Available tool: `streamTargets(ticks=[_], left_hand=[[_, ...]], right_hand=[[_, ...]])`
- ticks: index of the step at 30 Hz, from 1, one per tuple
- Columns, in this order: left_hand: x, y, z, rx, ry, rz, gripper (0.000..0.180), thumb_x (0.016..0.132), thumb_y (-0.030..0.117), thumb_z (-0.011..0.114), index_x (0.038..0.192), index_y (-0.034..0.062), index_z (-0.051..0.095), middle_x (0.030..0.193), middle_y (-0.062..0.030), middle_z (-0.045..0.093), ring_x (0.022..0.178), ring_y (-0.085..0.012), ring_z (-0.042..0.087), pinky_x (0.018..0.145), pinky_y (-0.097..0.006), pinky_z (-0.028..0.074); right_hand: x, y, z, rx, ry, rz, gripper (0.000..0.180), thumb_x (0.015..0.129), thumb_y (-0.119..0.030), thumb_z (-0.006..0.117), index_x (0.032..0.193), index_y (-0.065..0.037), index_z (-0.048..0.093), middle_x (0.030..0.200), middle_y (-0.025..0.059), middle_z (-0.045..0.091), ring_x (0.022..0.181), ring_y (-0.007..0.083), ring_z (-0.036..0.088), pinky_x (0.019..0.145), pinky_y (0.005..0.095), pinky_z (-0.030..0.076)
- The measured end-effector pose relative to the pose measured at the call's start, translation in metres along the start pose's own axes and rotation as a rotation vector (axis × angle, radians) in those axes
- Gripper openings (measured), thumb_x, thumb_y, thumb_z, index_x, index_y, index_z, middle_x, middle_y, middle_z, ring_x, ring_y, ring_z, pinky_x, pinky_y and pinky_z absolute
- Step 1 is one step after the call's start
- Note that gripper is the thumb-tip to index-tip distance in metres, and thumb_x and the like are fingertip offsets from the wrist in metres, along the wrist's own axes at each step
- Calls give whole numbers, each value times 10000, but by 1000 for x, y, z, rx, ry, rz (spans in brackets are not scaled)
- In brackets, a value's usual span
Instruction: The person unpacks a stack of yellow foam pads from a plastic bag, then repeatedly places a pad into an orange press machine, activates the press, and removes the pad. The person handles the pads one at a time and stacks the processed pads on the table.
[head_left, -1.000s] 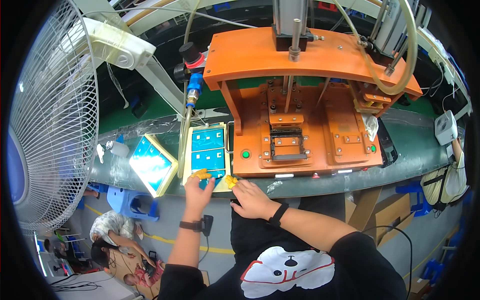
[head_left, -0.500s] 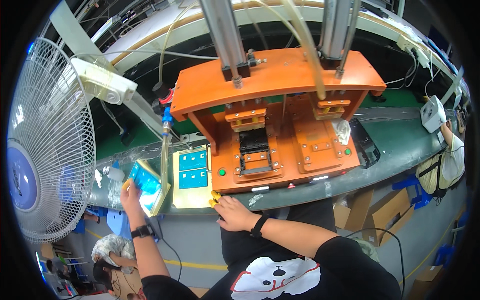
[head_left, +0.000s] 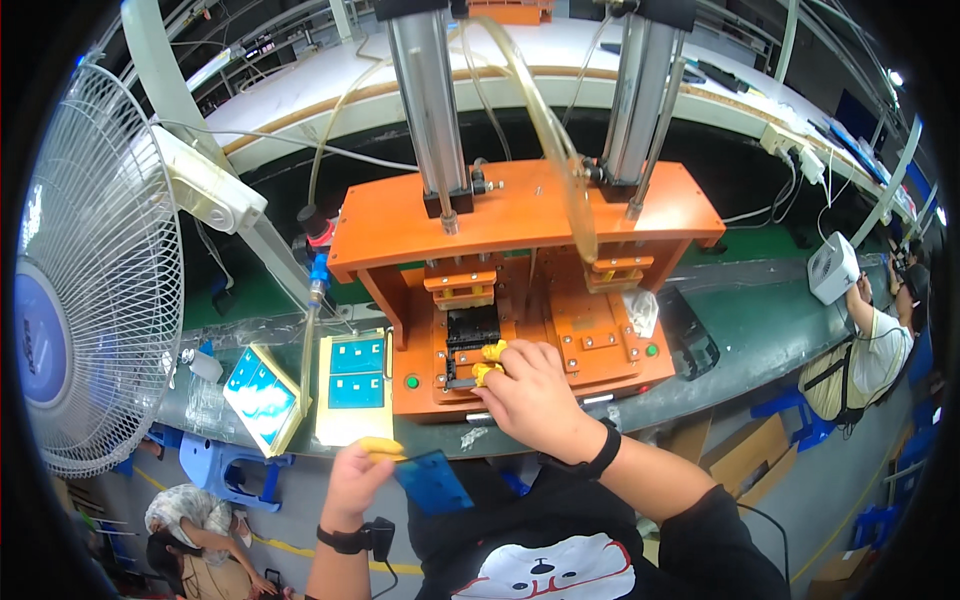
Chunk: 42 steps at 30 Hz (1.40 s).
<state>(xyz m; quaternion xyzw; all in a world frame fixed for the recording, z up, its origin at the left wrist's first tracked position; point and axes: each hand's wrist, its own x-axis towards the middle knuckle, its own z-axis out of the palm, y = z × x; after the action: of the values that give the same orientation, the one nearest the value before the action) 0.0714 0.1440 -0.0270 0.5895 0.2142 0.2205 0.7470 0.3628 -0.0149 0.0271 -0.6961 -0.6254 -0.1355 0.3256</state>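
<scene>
My left hand [head_left: 358, 482], a yellow cot on a finger, pinches a thin blue film-covered panel [head_left: 435, 483] by its left edge, in front of my shirt. Over the left fixture of the orange press [head_left: 530, 225] is my right hand [head_left: 535, 395], yellow cots on its thumb and a finger. Its fingertips close at the right side of a black plastic frame [head_left: 472, 325], hiding part of it. A stack of blue panels [head_left: 262, 398] lies at the left of the bench. Beside it, a cream sheet [head_left: 352, 425] carries two blue panels [head_left: 356, 390].
A caged fan [head_left: 100, 270] stands at far left. Twin metal cylinders [head_left: 432, 110] and a hose [head_left: 545, 120] rise above the press. A black tray-like part [head_left: 690, 330] lies right of it. Co-workers [head_left: 860, 350] sit at right and lower left. A cardboard box [head_left: 770, 450] is below.
My left hand has come from the panel stack toward my body, now with a blue panel in it. My right hand has moved from the bench edge up to the black frame. The view has shifted.
</scene>
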Motion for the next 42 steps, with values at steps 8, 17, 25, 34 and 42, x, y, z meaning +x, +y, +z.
streamTargets(ticks=[8,17,25,34,42], left_hand=[[97,23,49,160,-14,151,229,1041,26,640,1264,-12,671,1202,-96,742,1112,-165,701,988,-301,538],[203,55,66,1013,-50,260,297,1025,168,640,1249,-23,682,1155,-247,713,1069,-399,697,926,-404,549],[274,38,53,1522,-9,457,349,986,175,676,1322,82,665,1313,-186,702,1246,-380,649,1034,-414,541],[269,40,64,1394,-112,428,320,977,199,705,1282,102,678,1257,-135,727,1215,-323,670,1018,-413,552],[274,53,86,1562,-115,424,342,992,415,657,1182,139,729,1177,-110,750,1122,-340,695,960,-474,549]], right_hand=[[2,7,-87,195,390,4,184,827,-8,779,1009,-35,768,944,129,713,826,326,671,743,424,531],[-209,74,-183,984,933,756,229,1111,-210,595,1193,-20,693,1058,64,753,883,141,704,806,312,578],[-296,97,-165,1150,1375,985,194,1114,-255,601,1175,-80,657,1122,46,745,944,159,702,850,339,569],[-272,123,-152,1200,1330,971,201,1098,-276,632,1198,-102,642,1157,32,722,992,157,679,919,336,538],[-196,201,-150,1174,1063,1057,222,1099,-252,615,1203,-57,599,1183,93,686,1110,302,706,995,417,541]])
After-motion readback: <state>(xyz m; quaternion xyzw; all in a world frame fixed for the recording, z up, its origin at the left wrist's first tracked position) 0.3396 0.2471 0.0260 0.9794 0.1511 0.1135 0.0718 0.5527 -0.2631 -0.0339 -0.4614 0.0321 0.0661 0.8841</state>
